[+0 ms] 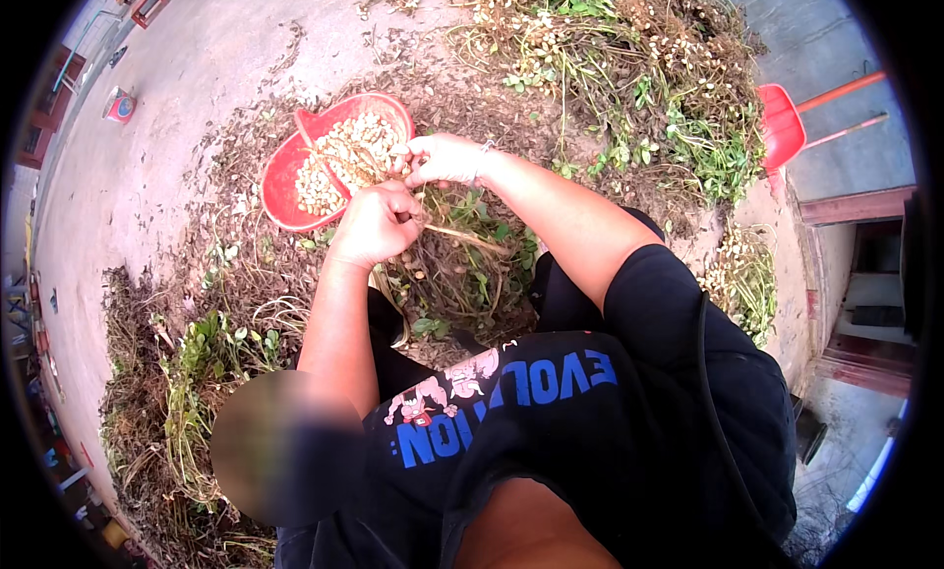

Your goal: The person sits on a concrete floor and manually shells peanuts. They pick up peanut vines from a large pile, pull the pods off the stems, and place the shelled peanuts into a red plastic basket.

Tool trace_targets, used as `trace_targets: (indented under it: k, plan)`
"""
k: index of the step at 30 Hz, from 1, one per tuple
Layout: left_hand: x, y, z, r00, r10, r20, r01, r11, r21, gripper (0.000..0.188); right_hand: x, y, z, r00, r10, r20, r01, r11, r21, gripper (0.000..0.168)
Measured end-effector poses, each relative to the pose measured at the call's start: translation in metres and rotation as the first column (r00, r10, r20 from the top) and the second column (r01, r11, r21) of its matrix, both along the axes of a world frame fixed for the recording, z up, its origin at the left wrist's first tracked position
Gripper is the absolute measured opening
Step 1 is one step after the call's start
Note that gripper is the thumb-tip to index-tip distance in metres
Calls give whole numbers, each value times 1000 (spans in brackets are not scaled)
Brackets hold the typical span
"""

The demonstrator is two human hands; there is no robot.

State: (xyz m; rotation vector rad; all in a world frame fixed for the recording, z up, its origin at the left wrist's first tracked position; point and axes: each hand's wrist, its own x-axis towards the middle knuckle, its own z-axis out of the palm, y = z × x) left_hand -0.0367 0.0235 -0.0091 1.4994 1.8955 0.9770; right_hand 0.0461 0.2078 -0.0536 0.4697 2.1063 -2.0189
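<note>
My left hand (377, 224) is closed around the stems of a peanut plant (468, 235), whose stalks stick out to the right of my fist. Thin roots reach from that fist over the basket. Just above it, my right hand (448, 159) pinches at the root end, with a pale peanut pod at its fingertips. Both hands are at the near right rim of a red plastic basket (279, 182) with an arched handle. Picked peanut pods (366, 137) fill much of the basket. Leafy plants lie below my hands, between my legs.
A large heap of peanut plants (634, 60) rises at the far right, with a red dustpan (782, 126) beside it. More stripped plants (192, 421) are piled at left. Dry leaves cover the concrete floor (214, 45) nearby. A small bucket (119, 106) stands at far left.
</note>
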Motion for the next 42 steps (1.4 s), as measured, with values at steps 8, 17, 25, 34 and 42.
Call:
trace_targets:
  k: [8,17,25,34,42]
  plan:
    - [-8,-1,-3,974,150,-168,-154,988,-15,7,-2,-3,8,995,-81,-59,77,994,-73,16]
    - [-3,9,5,847,403,-347,-411,910,53,27,0,-37,30,918,-94,-386,202,947,251,12]
    - [-13,5,-1,927,227,-299,-211,974,84,11,7,-36,55,854,99,-510,219,822,526,13]
    - [-10,11,12,937,183,-297,-156,982,110,9,4,-27,46,862,205,-463,165,751,640,11]
    - [-15,7,16,930,211,-299,-213,977,29,9,10,-31,64,857,183,-482,212,728,652,14]
